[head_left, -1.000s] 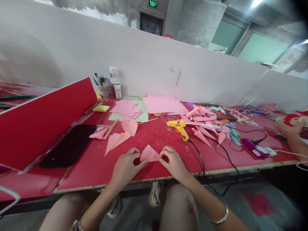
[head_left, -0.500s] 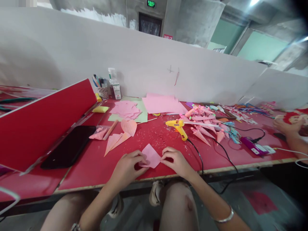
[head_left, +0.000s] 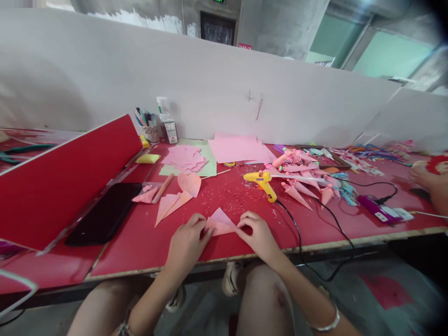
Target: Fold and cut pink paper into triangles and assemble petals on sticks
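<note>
Between my hands, near the table's front edge, is a pink paper square point(head_left: 220, 222) with its near half folded up, so it looks like a triangle. My left hand point(head_left: 191, 238) pinches its left corner between thumb and fingers. At the right corner, my right hand point(head_left: 255, 233) pinches the paper with thumb and forefinger. Beyond my left hand lie folded pink paper cones point(head_left: 171, 205) and a petal-shaped pink paper point(head_left: 189, 185). A yellow glue gun point(head_left: 262, 183) with a clear stick in it lies farther right, its black cord running off the table.
Many pink paper cones point(head_left: 297, 170) are heaped at the right. Pink sheets point(head_left: 238, 148) and cut pieces point(head_left: 184, 158) lie at the back. A black phone point(head_left: 105, 212) and a red panel point(head_left: 70, 182) are left. A purple power strip point(head_left: 378, 210) and another person's hand point(head_left: 425, 175) are right.
The paper's near corner has been folded up and away from me, turning the flat diamond into a triangle. Both hands stay at its side corners. The view has shifted slightly.
</note>
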Motion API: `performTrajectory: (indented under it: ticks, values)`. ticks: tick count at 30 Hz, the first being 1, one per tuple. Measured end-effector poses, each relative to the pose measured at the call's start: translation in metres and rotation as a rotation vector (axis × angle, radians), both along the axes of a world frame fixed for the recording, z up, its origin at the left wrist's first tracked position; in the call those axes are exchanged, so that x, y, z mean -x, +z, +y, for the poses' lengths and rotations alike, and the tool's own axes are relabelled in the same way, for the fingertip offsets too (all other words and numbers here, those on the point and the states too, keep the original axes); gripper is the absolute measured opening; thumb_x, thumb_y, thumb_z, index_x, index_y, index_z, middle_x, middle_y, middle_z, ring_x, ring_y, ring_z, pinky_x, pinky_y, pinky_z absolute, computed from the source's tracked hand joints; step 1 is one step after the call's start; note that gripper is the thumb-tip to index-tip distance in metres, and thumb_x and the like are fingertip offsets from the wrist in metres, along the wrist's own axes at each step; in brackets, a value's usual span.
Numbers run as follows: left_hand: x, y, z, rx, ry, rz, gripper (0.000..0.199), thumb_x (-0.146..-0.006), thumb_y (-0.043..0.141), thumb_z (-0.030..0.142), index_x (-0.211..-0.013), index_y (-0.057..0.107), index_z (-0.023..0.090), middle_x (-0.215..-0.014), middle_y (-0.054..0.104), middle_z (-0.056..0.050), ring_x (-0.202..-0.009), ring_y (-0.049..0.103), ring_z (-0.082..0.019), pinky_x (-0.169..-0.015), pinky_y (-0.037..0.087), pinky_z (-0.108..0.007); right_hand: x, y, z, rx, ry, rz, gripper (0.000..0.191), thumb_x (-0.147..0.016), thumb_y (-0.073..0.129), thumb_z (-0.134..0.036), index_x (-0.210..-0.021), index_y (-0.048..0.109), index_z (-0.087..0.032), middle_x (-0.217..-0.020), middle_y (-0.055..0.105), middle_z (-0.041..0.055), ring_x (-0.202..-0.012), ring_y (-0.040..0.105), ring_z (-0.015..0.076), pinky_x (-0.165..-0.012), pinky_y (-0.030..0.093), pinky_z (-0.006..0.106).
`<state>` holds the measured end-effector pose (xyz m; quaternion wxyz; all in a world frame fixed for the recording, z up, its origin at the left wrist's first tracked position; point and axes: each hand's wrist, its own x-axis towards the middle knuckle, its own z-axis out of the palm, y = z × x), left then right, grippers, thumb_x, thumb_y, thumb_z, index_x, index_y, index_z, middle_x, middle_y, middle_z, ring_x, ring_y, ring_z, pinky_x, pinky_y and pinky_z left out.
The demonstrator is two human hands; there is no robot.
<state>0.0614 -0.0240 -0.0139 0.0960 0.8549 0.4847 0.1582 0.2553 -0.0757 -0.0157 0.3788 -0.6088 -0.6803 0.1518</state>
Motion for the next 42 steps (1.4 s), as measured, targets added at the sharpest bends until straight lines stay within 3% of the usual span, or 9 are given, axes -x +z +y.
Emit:
performTrajectory:
  ticks: [6, 12, 20, 25, 28, 30, 33, 35, 42]
  values:
    - [0.0, 0.0, -0.001, -0.041, 0.016, 0.037, 0.028, -0.085, 0.043, 0.037, -0.068, 0.053, 0.017, -0.091, 0.054, -0.002, -0.063, 0.052, -0.011, -0.056, 0.034, -0.024, 0.001, -0.003, 0.001, 0.001, 0.0, -0.043, 0.012, -0.075, 0.055, -0.014, -0.064, 0.055, -0.019, -0.074, 0.054, 0.0014, -0.074, 0.051, 0.015, -0.069, 0.04, 0.027]
    - [-0.004, 0.004, -0.001, -0.046, -0.004, 0.108, 0.026, -0.087, 0.039, 0.032, -0.072, 0.055, 0.018, -0.074, 0.051, -0.001, -0.062, 0.051, -0.013, -0.055, 0.031, -0.024, 0.004, -0.002, 0.001, 0.022, -0.023, -0.114, 0.011, -0.075, 0.054, -0.012, -0.066, 0.053, -0.019, -0.074, 0.053, 0.0015, -0.074, 0.05, 0.0153, -0.069, 0.04, 0.027]
    - [-0.006, 0.005, 0.001, -0.083, 0.036, 0.201, 0.03, -0.087, 0.039, 0.036, -0.069, 0.054, 0.018, -0.075, 0.048, -0.001, -0.059, 0.05, -0.012, -0.052, 0.03, -0.024, 0.006, 0.0, 0.0, 0.039, -0.028, -0.15, 0.011, -0.075, 0.055, -0.012, -0.066, 0.053, -0.018, -0.075, 0.053, 0.0018, -0.074, 0.049, 0.015, -0.068, 0.04, 0.026]
    - [0.001, 0.0, 0.006, -0.098, 0.023, 0.164, 0.025, -0.085, 0.043, 0.039, -0.075, 0.053, 0.017, -0.082, 0.05, -0.002, -0.067, 0.054, -0.013, -0.059, 0.039, -0.024, 0.006, -0.001, 0.001, 0.028, -0.042, -0.17, 0.011, -0.073, 0.054, -0.009, -0.067, 0.053, -0.018, -0.076, 0.053, 0.0021, -0.076, 0.049, 0.0155, -0.07, 0.04, 0.027]
    - [0.006, -0.001, 0.012, -0.16, -0.073, 0.087, 0.026, -0.085, 0.044, 0.034, -0.104, 0.049, 0.016, -0.103, 0.049, -0.007, -0.083, 0.056, -0.015, -0.066, 0.044, -0.025, 0.006, -0.002, 0.001, 0.034, -0.044, -0.176, 0.011, -0.074, 0.053, -0.01, -0.067, 0.053, -0.018, -0.076, 0.053, 0.0022, -0.076, 0.048, 0.0159, -0.07, 0.04, 0.028]
    - [0.006, 0.003, 0.016, -0.235, -0.209, 0.121, 0.034, -0.085, 0.044, 0.026, -0.119, 0.041, 0.02, -0.116, 0.045, -0.01, -0.09, 0.055, -0.016, -0.07, 0.044, -0.026, 0.006, -0.002, 0.001, 0.038, -0.044, -0.175, 0.01, -0.074, 0.053, -0.011, -0.067, 0.053, -0.018, -0.077, 0.052, 0.0023, -0.076, 0.048, 0.0159, -0.071, 0.04, 0.028]
    - [0.002, 0.013, 0.016, -0.328, -0.521, 0.293, 0.039, -0.085, 0.043, 0.014, -0.12, 0.042, 0.03, -0.12, 0.048, -0.005, -0.095, 0.053, -0.018, -0.077, 0.041, -0.029, 0.006, -0.003, 0.001, 0.037, -0.044, -0.175, 0.01, -0.074, 0.053, -0.011, -0.067, 0.053, -0.018, -0.077, 0.052, 0.0025, -0.076, 0.048, 0.0161, -0.071, 0.041, 0.029]
    - [0.0, 0.018, 0.013, -0.327, -0.656, 0.379, 0.04, -0.085, 0.042, 0.014, -0.121, 0.042, 0.031, -0.114, 0.054, -0.002, -0.096, 0.051, -0.018, -0.078, 0.039, -0.03, 0.006, -0.003, 0.001, 0.034, -0.048, -0.173, 0.009, -0.074, 0.053, -0.011, -0.068, 0.053, -0.018, -0.078, 0.052, 0.0026, -0.077, 0.048, 0.0163, -0.071, 0.041, 0.029]
    - [0.006, 0.014, 0.011, -0.266, -0.662, 0.419, 0.045, -0.088, 0.04, 0.016, -0.13, 0.033, 0.031, -0.117, 0.053, -0.001, -0.1, 0.048, -0.018, -0.082, 0.035, -0.03, 0.001, -0.002, 0.0, 0.051, -0.069, -0.145, 0.013, -0.07, 0.05, -0.006, -0.074, 0.054, -0.018, -0.081, 0.052, 0.0033, -0.08, 0.048, 0.0172, -0.074, 0.04, 0.03]
